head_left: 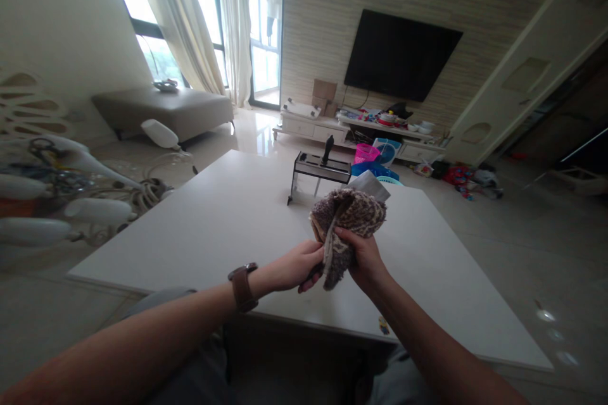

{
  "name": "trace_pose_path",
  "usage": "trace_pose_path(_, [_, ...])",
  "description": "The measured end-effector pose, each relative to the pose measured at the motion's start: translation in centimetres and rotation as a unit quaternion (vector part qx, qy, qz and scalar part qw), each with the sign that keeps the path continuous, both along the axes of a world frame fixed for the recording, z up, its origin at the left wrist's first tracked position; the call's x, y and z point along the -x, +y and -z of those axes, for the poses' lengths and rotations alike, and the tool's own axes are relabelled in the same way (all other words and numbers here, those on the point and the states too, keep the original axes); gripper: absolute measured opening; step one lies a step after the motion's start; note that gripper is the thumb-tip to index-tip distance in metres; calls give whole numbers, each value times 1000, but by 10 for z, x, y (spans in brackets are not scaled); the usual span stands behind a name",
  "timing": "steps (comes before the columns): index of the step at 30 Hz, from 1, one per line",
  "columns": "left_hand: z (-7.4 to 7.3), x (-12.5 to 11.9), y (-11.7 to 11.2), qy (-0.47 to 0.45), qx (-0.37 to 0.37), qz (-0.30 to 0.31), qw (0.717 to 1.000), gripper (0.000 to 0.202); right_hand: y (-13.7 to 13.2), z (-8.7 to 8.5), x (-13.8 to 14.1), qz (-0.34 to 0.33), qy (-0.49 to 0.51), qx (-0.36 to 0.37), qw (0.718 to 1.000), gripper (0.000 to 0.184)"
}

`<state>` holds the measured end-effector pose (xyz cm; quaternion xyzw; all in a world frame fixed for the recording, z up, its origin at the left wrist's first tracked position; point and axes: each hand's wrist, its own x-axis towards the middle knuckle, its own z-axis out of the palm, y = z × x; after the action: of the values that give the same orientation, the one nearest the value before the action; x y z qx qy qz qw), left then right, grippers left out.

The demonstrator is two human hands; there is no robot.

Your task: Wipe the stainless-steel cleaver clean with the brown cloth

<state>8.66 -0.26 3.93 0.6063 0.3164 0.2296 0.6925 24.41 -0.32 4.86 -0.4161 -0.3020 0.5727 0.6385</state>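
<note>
A brown, fluffy patterned cloth (351, 215) is bunched up and held above the white table (228, 228). My left hand (299, 266), with a brown watch on its wrist, is closed around something dark and thin wrapped in the lower part of the cloth. My right hand (363, 259) is closed on the cloth from the right side. What the cloth covers is hidden.
A knife rack (320, 171) with a black handle sticking up stands on the table's far part. Beyond it are pink and blue baskets (375, 161), a TV stand, a wall TV (401, 54). A grey bench (166, 111) and a white chandelier (71, 196) lie left.
</note>
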Motion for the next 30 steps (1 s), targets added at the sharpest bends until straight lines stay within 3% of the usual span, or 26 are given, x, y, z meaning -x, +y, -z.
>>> trace_pose_path(19, [2,0,-1,4,0,10,1000,47,0,3,2,31,-19,-4,999,44])
trace_pose_path(25, [-5,13,10,-10,-18,25,999,48,6,-4,-15,30,-88,-23,995,38])
trace_pose_path(30, [-11,24,15,-12,-16,22,1000,46,17,-10,-32,89,-58,-58,993,43])
